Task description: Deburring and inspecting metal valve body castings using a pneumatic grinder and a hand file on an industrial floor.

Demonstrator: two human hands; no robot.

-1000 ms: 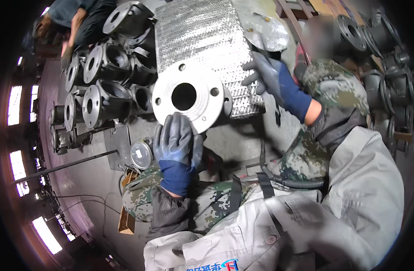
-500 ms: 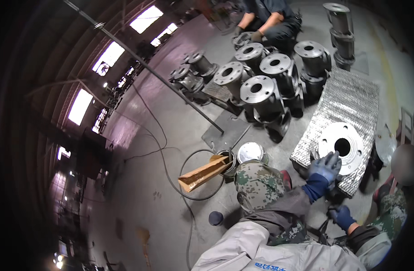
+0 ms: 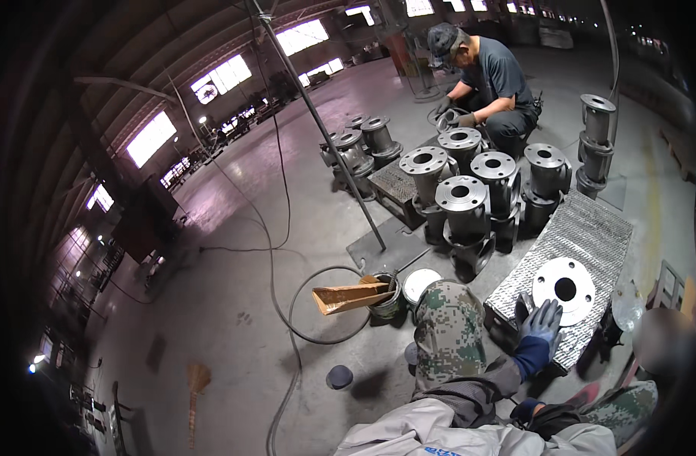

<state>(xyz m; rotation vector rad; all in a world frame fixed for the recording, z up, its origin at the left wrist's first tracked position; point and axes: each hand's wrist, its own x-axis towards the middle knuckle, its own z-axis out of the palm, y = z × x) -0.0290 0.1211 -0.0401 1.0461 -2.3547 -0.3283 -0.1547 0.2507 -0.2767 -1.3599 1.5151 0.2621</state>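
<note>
A pale round metal flange [image 3: 548,287] with a dark centre hole and bolt holes lies face up on a bench with a patterned metal top [image 3: 591,235]. My left hand [image 3: 542,323], in a grey-blue glove, rests on the flange's near left edge. Its fingers are stretched out across the face. My right hand [image 3: 526,410] is drawn back by my lap, beside the camouflage trouser legs. Only a bit of its blue glove shows; the sleeve and clothing hide its fingers.
Several flanged cylindrical castings [image 3: 462,196] stand beyond the bench. A co-worker [image 3: 500,83] crouches behind them, gloved hands on a ring-shaped part. A bucket [image 3: 386,300] holds a folded cardboard piece [image 3: 348,296]. A metal pole [image 3: 317,121] rises from a floor plate; a cable [image 3: 270,266] crosses the floor.
The view has tipped up, bringing more of the co-worker into sight. My right hand has moved from beside the bench back toward my lap. My left hand stays on the flange.
</note>
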